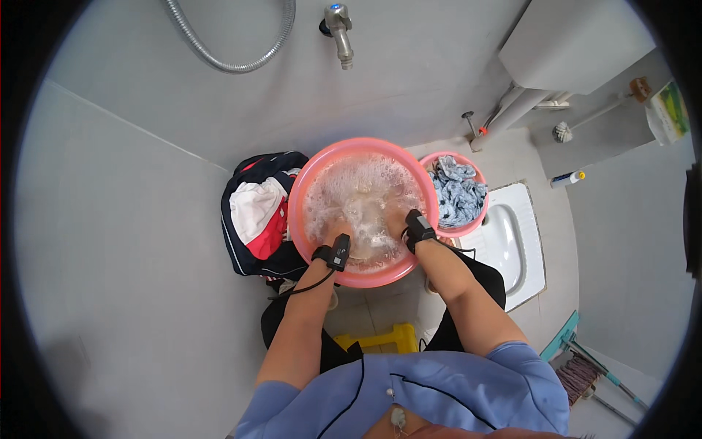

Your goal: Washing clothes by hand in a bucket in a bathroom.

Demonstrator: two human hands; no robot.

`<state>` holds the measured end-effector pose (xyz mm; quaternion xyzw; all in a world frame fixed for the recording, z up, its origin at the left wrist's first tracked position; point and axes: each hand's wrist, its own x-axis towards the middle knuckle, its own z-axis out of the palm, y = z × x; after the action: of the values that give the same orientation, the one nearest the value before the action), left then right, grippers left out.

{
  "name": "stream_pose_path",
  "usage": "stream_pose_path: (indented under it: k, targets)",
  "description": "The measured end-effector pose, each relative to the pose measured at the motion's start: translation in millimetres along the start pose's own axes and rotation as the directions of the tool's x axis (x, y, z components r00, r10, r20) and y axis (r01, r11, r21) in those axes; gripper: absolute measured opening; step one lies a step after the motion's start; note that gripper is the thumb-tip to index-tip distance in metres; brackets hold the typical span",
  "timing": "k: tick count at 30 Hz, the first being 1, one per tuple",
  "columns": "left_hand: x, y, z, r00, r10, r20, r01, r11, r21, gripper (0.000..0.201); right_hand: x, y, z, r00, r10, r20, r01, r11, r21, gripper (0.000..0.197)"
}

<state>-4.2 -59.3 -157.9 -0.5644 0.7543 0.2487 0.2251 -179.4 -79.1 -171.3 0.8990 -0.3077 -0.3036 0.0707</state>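
Observation:
A large pink basin stands in front of me, full of cloudy, sudsy water. My left hand is sunk in the water at the near left, and my right hand at the near right. Foam hides the fingers of both hands. A pale, blurred shape shows between them, too murky to name. Each wrist wears a strapped black device with a cable. Left of the basin lies a pile of dark, white and red clothes. A smaller pink basin on the right holds blue patterned cloth.
A squat toilet is set in the floor at right. On the wall ahead are a tap and a metal hose. A yellow stool shows between my legs; a mop and a teal squeegee lie lower right.

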Motion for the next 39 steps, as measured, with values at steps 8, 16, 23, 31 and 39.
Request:
stream_pose_path:
  k: [8, 16, 23, 31, 39]
  targets:
    - [-52.7, -35.0, -30.9, 0.899, 0.248, -0.360, -0.351, 0.900, -0.257, 0.058, -70.7, 27.1, -26.8, 0.847, 0.526, -0.079, -0.278, 0.564, 0.777, 0.042]
    - [-137.8, -2.5, -144.5, 0.872, 0.101, -0.480, -0.078, 0.995, 0.068, 0.014, -133.6, 95.4, -106.8, 0.542, 0.811, -0.220, 0.004, 0.260, 0.966, 0.024]
    - [-215.2, -29.1, -271.8, 0.356, 0.005, -0.934, -0.279, 0.955, -0.101, 0.022, -221.0, 134.9, -285.5, 0.440, 0.846, -0.301, 0.561, 0.003, 0.828, 0.033]
    - [-338.1, 2.6, -419.7, -0.104, -0.049, -0.993, -0.073, 0.996, -0.042, 0.030, -317.4, 166.3, -425.3, 0.125, 0.735, -0.667, 0.892, 0.211, 0.399, 0.016]
    - [-365.5, 7.4, -420.7, -0.172, -0.085, -0.981, -0.304, 0.952, -0.029, 0.031, -330.7, 176.7, -434.2, 0.017, 0.657, -0.754, 0.869, 0.362, 0.336, 0.025]
